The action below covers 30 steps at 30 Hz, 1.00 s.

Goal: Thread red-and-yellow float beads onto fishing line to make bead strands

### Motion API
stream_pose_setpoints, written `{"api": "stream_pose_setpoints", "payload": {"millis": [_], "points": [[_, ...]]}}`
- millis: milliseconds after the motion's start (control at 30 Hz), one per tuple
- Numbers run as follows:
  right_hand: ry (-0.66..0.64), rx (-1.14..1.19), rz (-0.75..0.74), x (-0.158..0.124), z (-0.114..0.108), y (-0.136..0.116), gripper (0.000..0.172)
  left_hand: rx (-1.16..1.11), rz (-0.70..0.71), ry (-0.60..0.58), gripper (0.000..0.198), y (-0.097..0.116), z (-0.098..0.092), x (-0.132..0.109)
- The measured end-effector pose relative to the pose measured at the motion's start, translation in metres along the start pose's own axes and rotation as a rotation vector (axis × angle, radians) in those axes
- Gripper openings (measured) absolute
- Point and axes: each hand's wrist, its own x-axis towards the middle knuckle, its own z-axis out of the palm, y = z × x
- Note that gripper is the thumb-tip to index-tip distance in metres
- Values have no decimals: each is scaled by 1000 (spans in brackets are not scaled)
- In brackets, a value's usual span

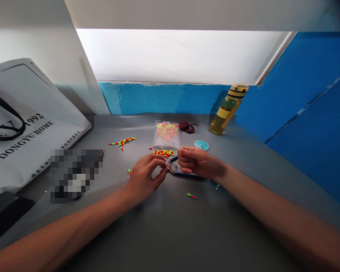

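My left hand [146,177] and my right hand [198,162] meet over the middle of a grey table [170,223]. Between them lies a small metal tool with blue handles [174,166]. My left fingertips pinch at its near end, but whatever they hold is too small to see. My right fingers curl closed beside it, hiding their insides. Just beyond lies a heap of red and yellow-green oval beads [163,153]. A clear plastic bag of the same beads [166,135] sits behind them. A short row of beads [122,142] lies left, and a stray pair [191,195] lies below my right hand.
A coil of dark red cord [187,127] and a flat teal spool [201,145] lie near the bag. A camouflage-patterned bottle [228,109] leans at the blue wall [158,98]. A white printed tote bag [25,124] and a pixelated object [75,175] occupy the left.
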Motion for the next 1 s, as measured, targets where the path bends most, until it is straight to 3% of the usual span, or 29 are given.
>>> {"api": "stream_pose_setpoints", "payload": {"millis": [233, 367, 667, 1000], "points": [[-56, -155, 74, 2, -10, 8, 23, -25, 16, -43, 8, -2, 1, -2], [-111, -311, 113, 3, -14, 12, 30, -46, 41, -50, 6, -2, 1, -1], [-54, -283, 142, 3, -6, 8, 29, -56, -50, 20, 7, -3, 1, 0], [-29, -350, 217, 2, -8, 6, 27, -37, -224, 18, 5, 0, -4, 4]]}}
